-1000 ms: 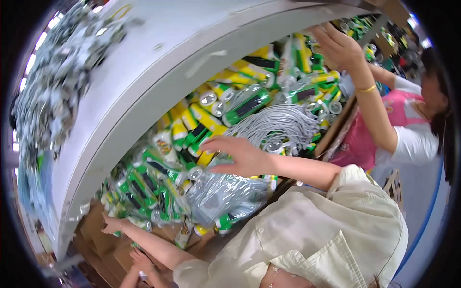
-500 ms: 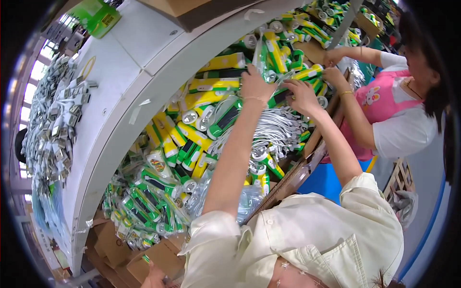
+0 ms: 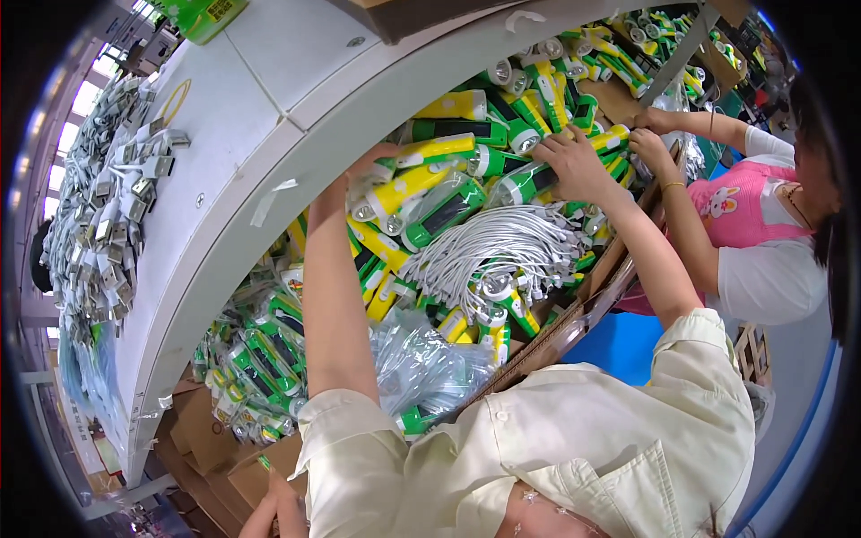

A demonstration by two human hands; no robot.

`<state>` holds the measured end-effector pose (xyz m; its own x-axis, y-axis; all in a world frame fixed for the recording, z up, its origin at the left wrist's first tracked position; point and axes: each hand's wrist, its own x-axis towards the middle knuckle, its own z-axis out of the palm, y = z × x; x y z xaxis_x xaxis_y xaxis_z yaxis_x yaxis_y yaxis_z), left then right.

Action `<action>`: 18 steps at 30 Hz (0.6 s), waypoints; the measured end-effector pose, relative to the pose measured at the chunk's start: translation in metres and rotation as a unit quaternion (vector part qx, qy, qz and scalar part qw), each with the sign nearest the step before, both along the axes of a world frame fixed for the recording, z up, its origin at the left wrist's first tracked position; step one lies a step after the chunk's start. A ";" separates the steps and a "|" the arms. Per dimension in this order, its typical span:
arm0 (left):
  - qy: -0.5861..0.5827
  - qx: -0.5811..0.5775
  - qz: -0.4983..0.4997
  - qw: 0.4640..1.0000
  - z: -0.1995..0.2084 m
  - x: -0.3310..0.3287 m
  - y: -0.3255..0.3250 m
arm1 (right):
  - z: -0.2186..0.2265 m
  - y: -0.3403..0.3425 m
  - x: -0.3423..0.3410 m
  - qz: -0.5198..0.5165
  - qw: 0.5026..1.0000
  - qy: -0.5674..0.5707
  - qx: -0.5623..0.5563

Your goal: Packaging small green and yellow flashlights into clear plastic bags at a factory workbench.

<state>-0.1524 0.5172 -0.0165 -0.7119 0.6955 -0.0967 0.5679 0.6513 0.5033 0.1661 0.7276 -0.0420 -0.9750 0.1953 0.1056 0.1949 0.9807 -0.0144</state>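
The fingers of the left hand (image 3: 360, 168) are partly hidden, tucked low beside the table (image 3: 235, 160) edge among flashlight ends, so I cannot tell whether they grip anything. The right hand (image 3: 581, 170) is seen from its back; its fingers are spread and bent over a bagged flashlight (image 3: 522, 185), and whether they grasp it or only rest on it cannot be told. The left forearm covers part of the pile below the left hand. Beyond both hands, a cardboard box (image 3: 399, 16) and a green container (image 3: 204, 16) are cut off by the upper rim. At lower left, another person's hands (image 3: 278, 507) are cut off too.

Half a second ago the two hands were close together; now the left one has shifted well to the left, near the table edge, while the right has stayed over much the same spot.

The bagged flashlight lies under the right hand's fingers, on its left side. Between the hands are more green-and-yellow flashlights (image 3: 446, 148), one in a clear bag (image 3: 448, 211) lying nearer the person. A bundle of white cables (image 3: 502, 244) lies just below the right hand, with crumpled clear plastic (image 3: 421, 359) to the right of the left forearm.
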 end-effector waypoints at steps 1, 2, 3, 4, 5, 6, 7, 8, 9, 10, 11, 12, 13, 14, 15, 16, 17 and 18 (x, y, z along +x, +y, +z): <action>-0.097 -0.005 -0.003 0.995 0.010 0.015 -0.005 | 0.010 0.004 0.004 -0.001 1.000 -0.001 0.003; -0.098 -0.004 0.004 0.995 0.009 0.021 -0.021 | 0.023 0.001 0.005 0.018 0.999 0.044 -0.003; -0.129 0.074 0.021 0.989 0.005 0.025 -0.035 | 0.034 -0.001 0.005 0.035 0.995 0.089 -0.009; -0.158 0.152 0.038 0.975 0.002 0.030 -0.050 | 0.046 -0.001 0.005 0.044 0.993 0.110 0.010; -0.161 0.154 0.044 0.974 -0.006 0.035 -0.068 | 0.063 -0.005 0.006 0.050 0.993 0.105 0.010; -0.259 0.247 0.077 0.930 -0.013 0.036 -0.089 | 0.082 -0.014 0.004 -0.039 0.991 0.094 -0.083; -0.353 0.336 0.105 0.867 -0.020 0.040 -0.107 | 0.095 -0.019 0.002 -0.131 0.973 0.081 -0.173; -0.392 0.396 0.151 0.816 -0.019 0.058 -0.121 | 0.103 -0.018 0.005 -0.150 0.958 0.089 -0.227; -0.426 0.452 0.198 0.758 -0.018 0.077 -0.139 | 0.103 -0.025 0.002 -0.147 0.959 0.086 -0.226; -0.425 0.459 0.217 0.749 -0.021 0.093 -0.163 | 0.101 -0.041 -0.010 -0.015 0.964 0.062 -0.258; -0.426 0.469 0.233 0.738 -0.027 0.106 -0.180 | 0.099 -0.054 -0.023 0.115 0.952 0.035 -0.281; -0.427 0.473 0.232 0.735 -0.031 0.115 -0.193 | 0.082 -0.064 -0.036 0.138 0.965 0.076 -0.212; -0.435 0.494 0.230 0.716 -0.039 0.125 -0.207 | 0.055 -0.073 -0.048 0.163 0.969 0.114 -0.145; -0.443 0.517 0.230 0.696 -0.047 0.137 -0.222 | 0.044 -0.081 -0.057 0.170 0.969 0.109 -0.144; -0.442 0.521 0.236 0.691 -0.054 0.147 -0.237 | 0.035 -0.086 -0.066 0.120 0.981 0.094 -0.117; -0.433 0.529 0.245 0.687 -0.061 0.156 -0.250 | 0.031 -0.089 -0.072 0.071 0.990 0.079 -0.089; -0.419 0.538 0.261 0.683 -0.063 0.170 -0.269 | 0.033 -0.096 -0.076 0.084 0.990 0.073 -0.092; -0.421 0.538 0.301 0.665 -0.062 0.182 -0.283 | 0.035 -0.100 -0.080 0.008 0.993 0.059 -0.105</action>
